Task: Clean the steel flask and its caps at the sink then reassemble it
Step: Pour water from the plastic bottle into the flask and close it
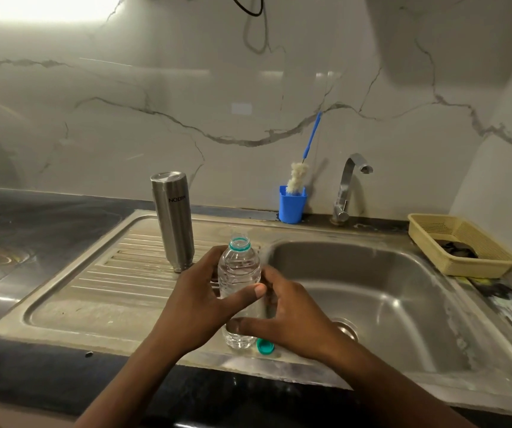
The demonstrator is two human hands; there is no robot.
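Left hand (199, 291), right hand (294, 316), fingers curled round the open bottle (239, 267); hold it upright, flask (174, 217) at eleven.

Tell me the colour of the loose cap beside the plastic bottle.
The cap is teal, shown best in the head view.

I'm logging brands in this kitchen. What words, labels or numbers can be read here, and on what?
"MILTON": on the steel flask, in dark letters, seen upside down.
No text shows on the clear plastic bottle, the teal cap or the blue holder.
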